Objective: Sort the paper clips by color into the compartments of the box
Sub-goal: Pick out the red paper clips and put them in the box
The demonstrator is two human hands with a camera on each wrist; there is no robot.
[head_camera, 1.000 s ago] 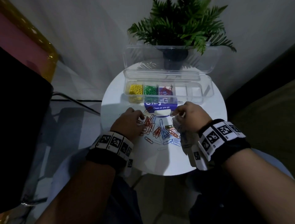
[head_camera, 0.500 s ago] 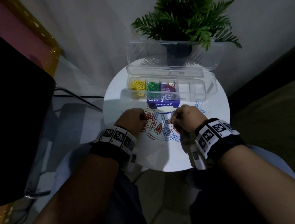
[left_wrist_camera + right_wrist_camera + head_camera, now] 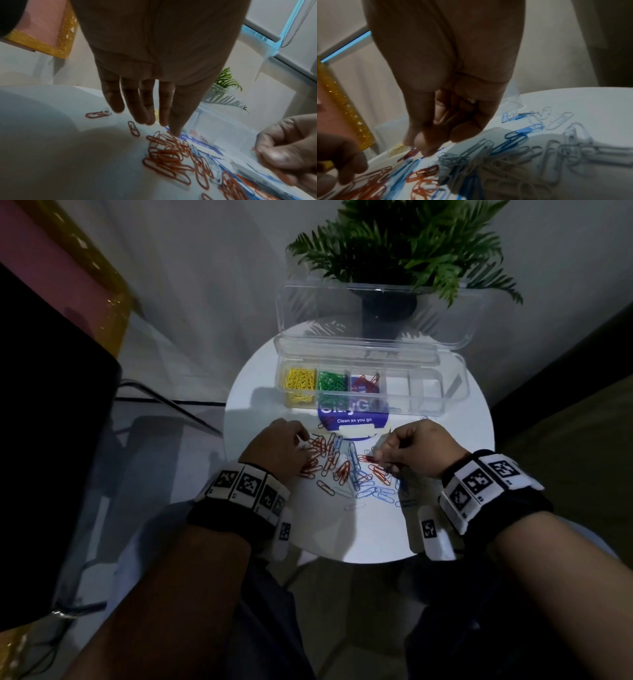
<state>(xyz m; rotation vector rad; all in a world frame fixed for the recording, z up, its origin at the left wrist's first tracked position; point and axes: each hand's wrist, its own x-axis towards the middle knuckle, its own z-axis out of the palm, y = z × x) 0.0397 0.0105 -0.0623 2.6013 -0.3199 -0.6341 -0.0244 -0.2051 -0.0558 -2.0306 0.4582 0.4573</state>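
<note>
A clear compartment box (image 3: 455,392) stands open at the back of the round white table (image 3: 376,535). It holds yellow clips (image 3: 301,378), green clips (image 3: 331,380) and red clips (image 3: 364,383) in its three left compartments. A loose pile of red, blue and white clips (image 3: 342,467) lies between my hands. My left hand (image 3: 301,446) (image 3: 159,124) hangs over the pile's left edge with fairly straight fingers, and its thumb tip touches the red clips (image 3: 168,152). At the pile's right side, my right hand (image 3: 376,453) (image 3: 419,146) has curled fingers and pinches a red clip (image 3: 410,152).
The box's clear lid (image 3: 376,313) stands upright behind it, with a potted plant (image 3: 390,302) beyond. A blue round label (image 3: 352,419) lies on the table in front of the box. Blue and white clips (image 3: 556,135) are spread under my right wrist. A dark chair (image 3: 51,440) is on the left.
Both hands have stayed at the pile and barely shifted. The head view has tilted a little, so the table sits lower in the picture.
</note>
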